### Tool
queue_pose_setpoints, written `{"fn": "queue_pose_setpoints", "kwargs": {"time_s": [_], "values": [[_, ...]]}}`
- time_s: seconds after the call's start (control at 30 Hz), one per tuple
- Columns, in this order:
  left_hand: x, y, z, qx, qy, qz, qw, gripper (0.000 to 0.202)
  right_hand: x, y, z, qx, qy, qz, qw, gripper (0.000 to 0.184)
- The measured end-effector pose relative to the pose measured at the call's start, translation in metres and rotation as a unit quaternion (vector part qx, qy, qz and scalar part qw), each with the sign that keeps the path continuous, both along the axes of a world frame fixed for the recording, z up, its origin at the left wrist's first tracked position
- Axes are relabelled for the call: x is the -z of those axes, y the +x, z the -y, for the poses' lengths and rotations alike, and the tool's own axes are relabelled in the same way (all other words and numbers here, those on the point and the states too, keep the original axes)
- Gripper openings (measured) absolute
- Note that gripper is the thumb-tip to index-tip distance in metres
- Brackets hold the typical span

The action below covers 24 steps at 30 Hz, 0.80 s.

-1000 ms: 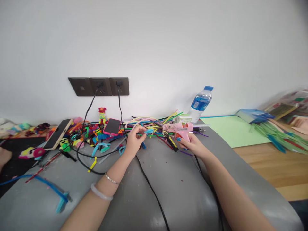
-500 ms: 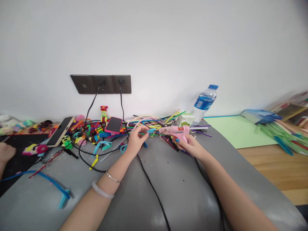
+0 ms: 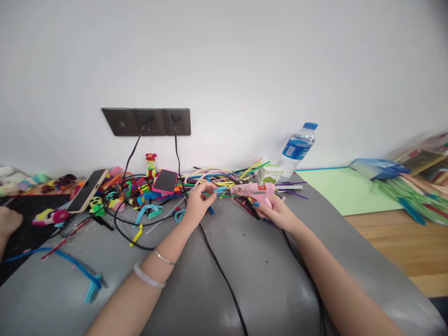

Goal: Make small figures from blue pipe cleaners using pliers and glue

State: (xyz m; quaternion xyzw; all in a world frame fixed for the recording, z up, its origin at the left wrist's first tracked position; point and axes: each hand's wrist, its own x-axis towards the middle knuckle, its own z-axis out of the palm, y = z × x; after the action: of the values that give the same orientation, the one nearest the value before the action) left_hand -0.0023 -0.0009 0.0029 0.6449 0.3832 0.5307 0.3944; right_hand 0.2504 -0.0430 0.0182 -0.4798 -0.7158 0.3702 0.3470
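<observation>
My right hand (image 3: pixel 275 211) is wrapped round the handle of a pink hot glue gun (image 3: pixel 255 189), its nozzle pointing left. Between the fingertips of my left hand (image 3: pixel 200 200) is a small light-blue pipe cleaner piece (image 3: pixel 220 190), right at the nozzle. Whether nozzle and piece touch, I cannot tell. Behind both hands lies a pile of coloured pipe cleaners (image 3: pixel 210 173). A small green-and-white box (image 3: pixel 271 174) stands just behind the glue gun.
A water bottle (image 3: pixel 297 149) leans near the wall. Two phones (image 3: pixel 165 181) and small pipe cleaner figures (image 3: pixel 97 205) lie to the left. Black cables (image 3: pixel 220 270) cross the grey table (image 3: pixel 196 298). Another person's hand (image 3: pixel 10 221) is at the far left; green paper (image 3: pixel 346 189) lies right.
Almost nothing differs. The glue gun's nozzle has shifted very slightly left, while my left hand keeps its pinch on the light-blue piece.
</observation>
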Motion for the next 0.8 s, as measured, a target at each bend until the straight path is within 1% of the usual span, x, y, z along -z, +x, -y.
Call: {"fn": "queue_pose_setpoints", "kwargs": {"time_s": [0.2, 0.37, 0.57, 0.8], "values": [[0.000, 0.000, 0.000, 0.001, 0.003, 0.004, 1.000, 0.012, -0.002, 0.000, 0.000, 0.002, 0.010, 0.015, 1.000, 0.058], [0.000, 0.000, 0.000, 0.001, 0.005, 0.003, 1.000, 0.012, -0.002, 0.002, 0.001, 0.010, 0.002, 0.018, 1.000, 0.057], [0.002, -0.001, -0.001, -0.002, 0.007, -0.001, 1.000, 0.013, -0.007, 0.000, 0.002, 0.017, 0.004, 0.029, 0.999, 0.058], [0.000, -0.001, 0.000, -0.006, 0.002, -0.003, 1.000, 0.013, -0.013, 0.000, 0.006, 0.046, -0.010, -0.005, 0.999, 0.051]]}}
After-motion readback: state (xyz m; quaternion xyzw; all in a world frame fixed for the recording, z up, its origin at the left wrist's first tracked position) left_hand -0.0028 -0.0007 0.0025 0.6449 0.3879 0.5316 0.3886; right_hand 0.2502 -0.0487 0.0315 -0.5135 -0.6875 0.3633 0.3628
